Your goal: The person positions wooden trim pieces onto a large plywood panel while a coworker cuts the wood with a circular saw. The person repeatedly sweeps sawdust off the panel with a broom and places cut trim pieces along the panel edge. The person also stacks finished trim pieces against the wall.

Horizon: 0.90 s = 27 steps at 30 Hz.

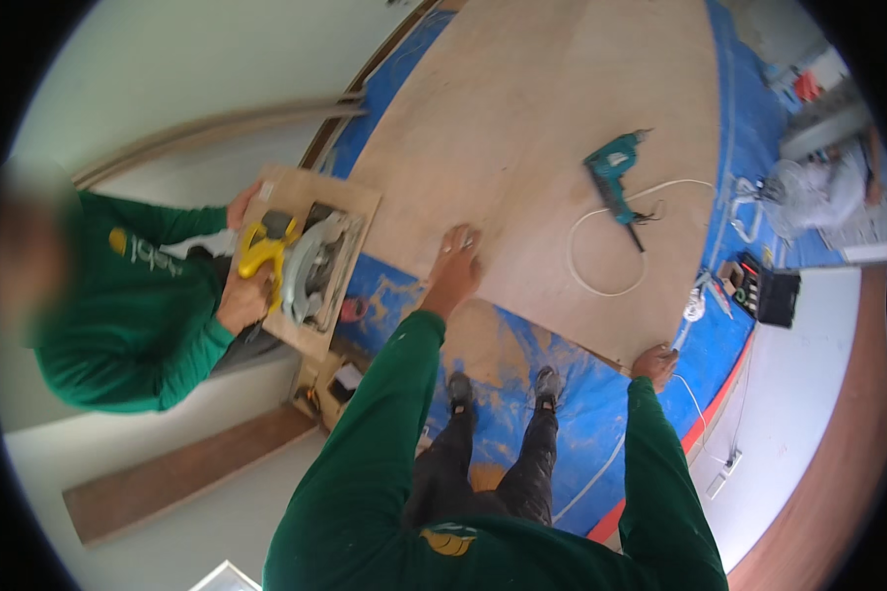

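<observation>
A large plywood sheet [522, 128] lies before me, its near edge toward my feet. My left hand [454, 264] rests on top of it by that edge, fingers laid on the wood. At the near right corner my right hand [653, 365] is closed around the sheet's edge, with part of the fingers hidden. On the sheet lies a teal corded drill [611, 175], its pale cord [570, 258] looped beside it. To my left a co-worker in a green sweater [138, 295] holds a yellow circular saw [306, 261] on a smaller wooden board [363, 202].
Blue sheeting [586, 433] with scattered sawdust covers the floor around my feet. An open dark case [777, 297] and cables are at the right, near a wall socket [727, 463]. A brown plank [187, 473] lies at the lower left. Long timber strips [217, 128] run along the left wall.
</observation>
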Motion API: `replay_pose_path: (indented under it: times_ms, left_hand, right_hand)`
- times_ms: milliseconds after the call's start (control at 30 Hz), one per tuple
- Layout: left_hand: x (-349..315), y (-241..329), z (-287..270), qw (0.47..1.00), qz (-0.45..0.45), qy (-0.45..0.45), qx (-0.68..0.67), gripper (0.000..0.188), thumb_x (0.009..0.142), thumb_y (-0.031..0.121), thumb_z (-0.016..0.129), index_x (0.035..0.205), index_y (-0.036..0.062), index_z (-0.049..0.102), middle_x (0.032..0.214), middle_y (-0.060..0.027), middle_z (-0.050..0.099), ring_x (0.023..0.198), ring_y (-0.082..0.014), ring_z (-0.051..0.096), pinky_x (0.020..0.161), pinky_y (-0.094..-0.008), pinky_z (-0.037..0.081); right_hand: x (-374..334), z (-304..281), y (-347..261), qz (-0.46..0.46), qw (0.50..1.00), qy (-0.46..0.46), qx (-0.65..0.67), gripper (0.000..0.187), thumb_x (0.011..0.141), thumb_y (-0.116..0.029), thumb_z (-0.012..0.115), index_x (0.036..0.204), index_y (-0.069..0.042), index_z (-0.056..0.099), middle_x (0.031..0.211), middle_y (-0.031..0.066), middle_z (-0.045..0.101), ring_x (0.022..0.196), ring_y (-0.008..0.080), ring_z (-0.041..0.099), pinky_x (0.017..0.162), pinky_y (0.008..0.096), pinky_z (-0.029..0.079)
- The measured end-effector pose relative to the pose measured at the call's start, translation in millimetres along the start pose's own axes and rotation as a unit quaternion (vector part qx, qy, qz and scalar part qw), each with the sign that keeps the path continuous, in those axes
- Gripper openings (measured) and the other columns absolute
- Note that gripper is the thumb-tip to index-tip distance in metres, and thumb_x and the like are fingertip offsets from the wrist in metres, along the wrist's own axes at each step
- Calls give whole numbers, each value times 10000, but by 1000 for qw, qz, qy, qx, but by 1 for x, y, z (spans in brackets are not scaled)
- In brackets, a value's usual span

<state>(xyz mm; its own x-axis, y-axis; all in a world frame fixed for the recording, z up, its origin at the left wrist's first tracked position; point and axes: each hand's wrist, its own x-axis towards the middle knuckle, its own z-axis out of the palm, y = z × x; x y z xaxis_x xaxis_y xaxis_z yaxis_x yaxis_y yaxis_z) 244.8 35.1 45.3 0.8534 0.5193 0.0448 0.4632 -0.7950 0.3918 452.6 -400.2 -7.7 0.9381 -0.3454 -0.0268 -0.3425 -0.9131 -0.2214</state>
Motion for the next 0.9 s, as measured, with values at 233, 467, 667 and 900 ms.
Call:
replay_pose_path:
  times_ms: [233,467,667,900]
  left_hand:
    - [3,2,3,1000,-8,-1,-20,587,878,128,617,1452,68,509,1505,-209,414,1416,-422,371,1166,-487,403]
    - [-1,3,2,1000,11,20,-1,573,889,132,613,1450,83,504,1477,-191,430,1407,-400,376,1163,-473,412]
    - [-4,3,0,999,23,36,-22,538,869,120,603,1396,43,527,1451,-196,432,1402,-394,373,1214,-487,336]
    - [-5,1,5,999,17,23,18,563,901,161,598,1448,80,491,1481,-187,431,1404,-408,372,1179,-478,378]
  right_hand:
    - [6,0,-14,43,999,-4,-16,477,1024,-468,438,1321,-134,605,1266,141,686,1157,403,643,941,569,513]
    - [12,12,-1,41,998,-1,-42,448,1024,-473,425,1302,-183,622,1256,103,698,1161,385,642,905,568,508]
    - [9,8,-1,45,998,-13,-36,495,1019,-505,407,1333,-181,610,1289,103,689,1179,383,636,938,570,493]
    - [9,5,-1,50,998,-25,-32,504,1016,-520,403,1340,-194,608,1302,103,683,1197,380,633,952,564,490]
